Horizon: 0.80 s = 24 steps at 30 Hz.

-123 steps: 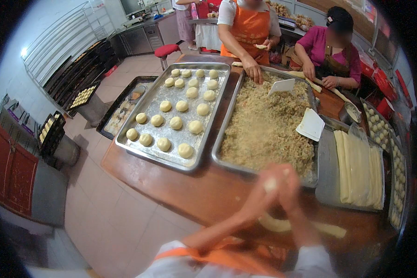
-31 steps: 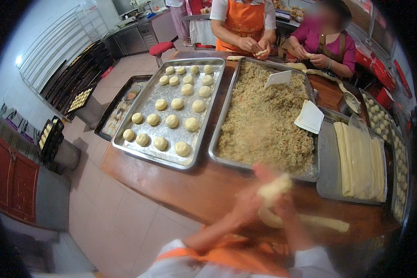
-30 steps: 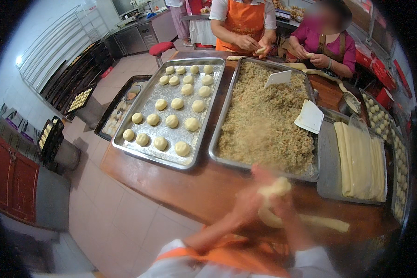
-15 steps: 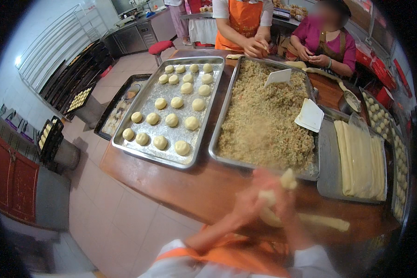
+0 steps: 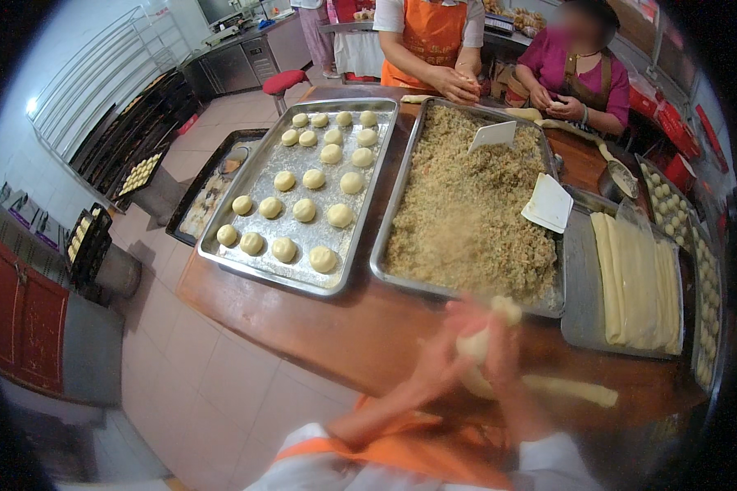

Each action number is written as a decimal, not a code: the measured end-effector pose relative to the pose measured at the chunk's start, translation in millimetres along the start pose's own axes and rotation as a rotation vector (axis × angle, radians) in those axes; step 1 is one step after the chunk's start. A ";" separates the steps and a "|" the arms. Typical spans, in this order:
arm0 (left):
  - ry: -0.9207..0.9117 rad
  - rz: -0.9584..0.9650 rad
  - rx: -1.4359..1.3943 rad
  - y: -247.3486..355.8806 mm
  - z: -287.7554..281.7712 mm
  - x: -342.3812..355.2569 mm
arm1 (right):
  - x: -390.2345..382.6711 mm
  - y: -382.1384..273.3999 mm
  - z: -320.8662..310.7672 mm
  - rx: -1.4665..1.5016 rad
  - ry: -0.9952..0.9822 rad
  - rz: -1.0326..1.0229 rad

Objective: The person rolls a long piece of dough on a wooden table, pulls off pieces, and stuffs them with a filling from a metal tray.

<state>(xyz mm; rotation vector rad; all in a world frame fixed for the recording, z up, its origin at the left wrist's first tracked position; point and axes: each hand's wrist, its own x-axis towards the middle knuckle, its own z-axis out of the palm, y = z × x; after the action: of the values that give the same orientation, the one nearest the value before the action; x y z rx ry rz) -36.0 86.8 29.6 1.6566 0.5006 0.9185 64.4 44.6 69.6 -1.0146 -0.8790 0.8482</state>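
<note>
On the left of the counter (image 5: 344,335) we had a metal tray (image 5: 299,159) of pale dough rounds (image 5: 323,260), well apart from our hands. To its right was a deeper tray (image 5: 376,266) heaped with crumbly mixture (image 5: 458,196). At its near side, over the counter, our left hand (image 5: 444,352) was clamped on a lump of dough (image 5: 472,347), though blur hid the fingers. Our right hand (image 5: 504,356) closed on the lump from the other side, with a pale nub (image 5: 506,309) showing at its far end; we could not tell whether the two were one piece. Light, even pressure seemed best to us, since hard squeezing would probably tear dough this soft. Near right, a dough strip (image 5: 573,389) lay on the counter; we judged that sleeves were best kept off it.
</note>
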 end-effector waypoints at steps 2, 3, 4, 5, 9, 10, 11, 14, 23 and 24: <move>0.030 -0.006 -0.016 6.5 0.8 1.1 | -2.7 -1.1 4.4 0.063 0.079 0.098; -0.028 -0.107 -0.101 4.8 -2.3 -1.2 | -5.1 -0.8 5.5 0.089 0.092 0.131; -0.088 -0.208 -0.187 3.2 -5.6 -2.9 | -9.2 3.1 5.2 0.102 0.046 0.130; -0.132 -0.295 -0.238 2.1 -9.9 -4.8 | -11.5 2.9 4.9 -0.006 -0.012 0.059; -0.148 -0.312 -0.225 -15.6 -7.1 -6.0 | -2.1 -7.5 0.0 -0.451 -0.158 -0.189; -0.113 -0.239 -0.166 -20.4 -2.7 -8.7 | 1.8 -2.1 -1.8 -0.334 -0.139 -0.058; -0.048 -0.163 -0.126 -6.2 1.1 -6.0 | 0.7 -1.2 -4.0 -0.217 -0.107 0.049; 0.059 -0.108 -0.018 30.3 -2.8 0.3 | -2.0 -3.2 5.8 0.100 0.007 0.204; -0.023 -0.266 -0.194 -0.2 -7.2 -6.4 | 3.6 16.3 -6.1 -0.216 -0.207 -0.191; 0.003 -0.270 -0.275 -1.0 -5.8 -6.5 | 5.7 15.2 -5.7 -0.243 -0.213 -0.184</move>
<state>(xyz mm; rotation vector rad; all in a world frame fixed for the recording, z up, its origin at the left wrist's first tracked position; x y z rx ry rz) -44.4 85.9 27.0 1.3032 0.5586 0.7529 69.1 52.3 55.0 -1.0455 -1.2614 0.7126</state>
